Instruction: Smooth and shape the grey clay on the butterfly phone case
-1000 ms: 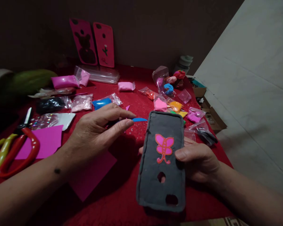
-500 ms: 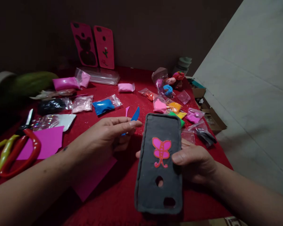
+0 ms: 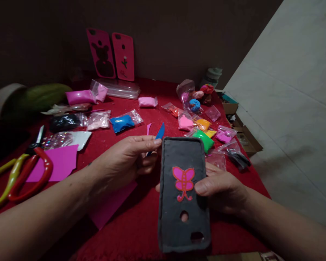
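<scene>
My right hand grips a dark grey clay-covered phone case by its edge, thumb on the front and fingers behind. On the case is a pink butterfly outlined in orange. A round hole and a wider cutout lie at the end nearer me; a fingertip shows through the round one. My left hand pinches a blue plastic clay knife, blade pointing up, just left of the case's far corner. Behind those fingers a slim pink tool shows, its lower part hidden.
Red-and-yellow-handled scissors and pink paper lie left. Clay packets, including a blue packet and a green packet, are spread over the red cloth. Two decorated pink cases lean on the wall; a lidded bottle stands behind.
The case has tipped slightly and its far end sits lower and further left, showing more of the green packet. The camera view has shifted a little. Both hands keep their holds.
</scene>
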The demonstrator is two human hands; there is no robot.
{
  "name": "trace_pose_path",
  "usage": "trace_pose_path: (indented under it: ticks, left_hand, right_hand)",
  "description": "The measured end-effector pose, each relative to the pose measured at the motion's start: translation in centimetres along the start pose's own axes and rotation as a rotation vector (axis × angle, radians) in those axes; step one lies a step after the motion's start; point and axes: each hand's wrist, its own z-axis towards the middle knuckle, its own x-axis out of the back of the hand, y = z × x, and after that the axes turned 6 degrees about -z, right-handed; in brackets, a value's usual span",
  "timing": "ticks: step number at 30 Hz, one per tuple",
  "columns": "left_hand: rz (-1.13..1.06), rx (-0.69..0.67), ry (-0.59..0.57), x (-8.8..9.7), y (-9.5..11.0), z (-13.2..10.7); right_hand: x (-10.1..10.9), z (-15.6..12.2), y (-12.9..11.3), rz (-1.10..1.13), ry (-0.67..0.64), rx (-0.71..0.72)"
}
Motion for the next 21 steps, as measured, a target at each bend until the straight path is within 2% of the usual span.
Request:
trace_pose_path:
  ticks: [8,13,16,21]
  left_hand:
    - [-0.07,0.06,-0.122,0.6,-0.1,0.2]
    - [-0.06,0.041,-0.07,0.7,-0.1,0.4]
    - [-0.066,0.023,-0.035,0.8,-0.1,0.5]
    - [-0.067,-0.02,0.006,1.1,0.0,0.7]
  right_hand:
    - [-0.7,0.1,0.0,-0.01,0.096,0.048]
    - [-0.6,1.2,-0.4,0.076,0.142,0.142]
    - [-0.1,1.9,-1.4,0.107,0.157,0.151]
    - [0.4,2.6,-2.8,0.124,0.087,0.166]
